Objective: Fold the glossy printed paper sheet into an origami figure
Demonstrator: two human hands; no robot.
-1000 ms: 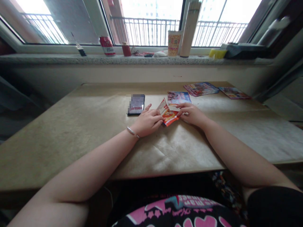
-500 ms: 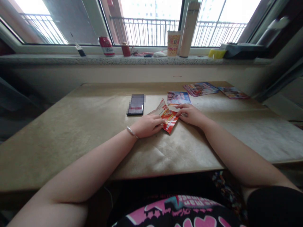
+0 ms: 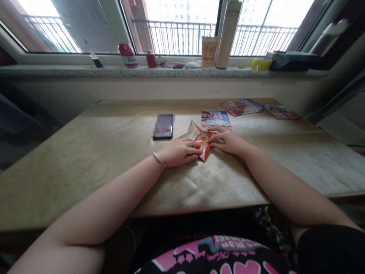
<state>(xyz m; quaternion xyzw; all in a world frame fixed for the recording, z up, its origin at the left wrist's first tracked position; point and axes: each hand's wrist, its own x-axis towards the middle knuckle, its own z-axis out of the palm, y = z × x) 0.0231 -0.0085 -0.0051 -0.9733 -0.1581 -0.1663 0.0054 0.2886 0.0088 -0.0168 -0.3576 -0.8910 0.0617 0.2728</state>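
Both hands are on a red and yellow printed paper leaflet point(image 3: 204, 144), which is creased and partly folded on the table in front of me. A pale, printed corner of it sticks up at its upper left. My left hand point(image 3: 182, 151), with a silver bracelet at the wrist, holds the leaflet's left side under its fingers; the thumb is hidden. From the right, my right hand point(image 3: 224, 140) grips the other side with bent fingers. Just behind that hand lies a blue and purple picture leaflet point(image 3: 216, 118), flat on the tabletop.
A dark phone point(image 3: 164, 126) lies left of the leaflet on the beige table point(image 3: 94, 160). Further right are a fanned stack of printed leaflets point(image 3: 242, 107) and another leaflet pile point(image 3: 281, 112). A red can point(image 3: 128, 56) and a patterned cup point(image 3: 209, 52) stand on the windowsill.
The right side of the red leaflet has moved left, and my right hand has gone left with it. My left fingers reach slightly further over the paper.
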